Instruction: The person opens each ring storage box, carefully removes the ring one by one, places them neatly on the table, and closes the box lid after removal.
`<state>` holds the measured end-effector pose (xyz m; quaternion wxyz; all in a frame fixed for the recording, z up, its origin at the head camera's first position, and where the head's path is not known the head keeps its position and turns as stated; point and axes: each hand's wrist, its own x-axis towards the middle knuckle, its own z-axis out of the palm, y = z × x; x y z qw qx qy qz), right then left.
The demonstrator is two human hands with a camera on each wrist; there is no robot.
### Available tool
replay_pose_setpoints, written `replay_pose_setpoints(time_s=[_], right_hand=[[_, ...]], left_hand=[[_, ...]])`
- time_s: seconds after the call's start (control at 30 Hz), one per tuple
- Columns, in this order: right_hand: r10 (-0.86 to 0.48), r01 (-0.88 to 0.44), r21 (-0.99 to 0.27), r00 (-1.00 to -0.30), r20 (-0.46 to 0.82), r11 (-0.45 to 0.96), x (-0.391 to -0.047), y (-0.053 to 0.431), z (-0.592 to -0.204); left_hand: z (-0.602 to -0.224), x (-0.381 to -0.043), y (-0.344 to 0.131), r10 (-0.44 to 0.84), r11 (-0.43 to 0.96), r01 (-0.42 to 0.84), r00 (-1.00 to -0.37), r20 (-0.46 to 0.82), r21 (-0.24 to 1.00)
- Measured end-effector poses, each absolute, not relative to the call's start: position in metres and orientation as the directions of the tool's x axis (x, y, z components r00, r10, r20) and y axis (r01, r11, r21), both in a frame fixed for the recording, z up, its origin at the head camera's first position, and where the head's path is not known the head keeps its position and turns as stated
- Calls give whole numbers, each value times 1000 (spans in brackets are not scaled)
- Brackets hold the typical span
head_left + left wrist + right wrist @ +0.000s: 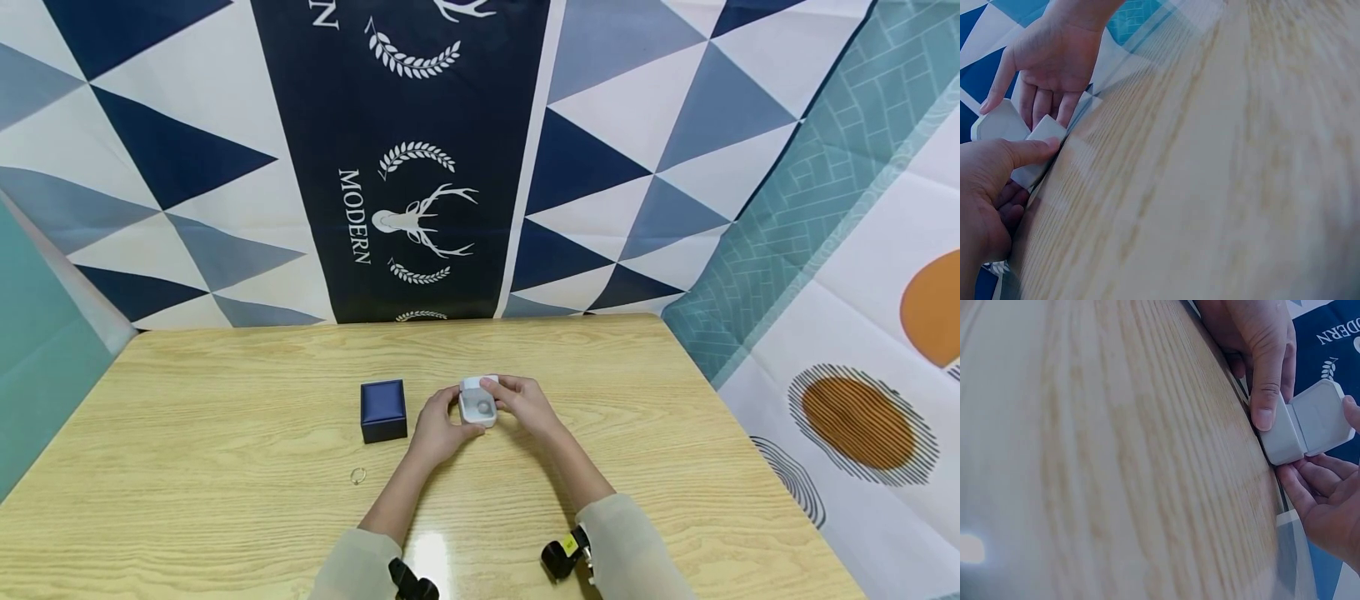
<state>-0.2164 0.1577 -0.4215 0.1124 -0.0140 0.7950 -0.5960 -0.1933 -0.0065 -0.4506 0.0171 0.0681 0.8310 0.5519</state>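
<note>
A small white ring box (477,406) stands with its hinged lid (1322,417) raised, between both hands over the middle of the table. Its base has a small round greyish shape inside, too small to identify. My left hand (438,431) grips the base from the left, the thumb (1035,152) pressed along its near side. From the right, my right hand (525,405) holds the box, with its thumb at the lid's edge and its fingers beside the base. Left of the hands sit a dark blue box (383,411), lid down, and a thin gold-coloured ring (357,476).
The wooden table (225,400) extends around the hands on all sides. Behind it hangs a patterned cloth (420,167), with another cloth (862,350) on the right. Cameras are strapped on both wrists, such as the black one (562,557) at the right sleeve.
</note>
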Motion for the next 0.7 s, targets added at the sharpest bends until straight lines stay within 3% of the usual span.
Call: replay_pose_setpoints(time_s=[0.7], right_hand=[[-147,103,-949,-977,-152,297,-218,156,-422]], left_hand=[[-452,-193,-7,134,385,103,-989,54,917]])
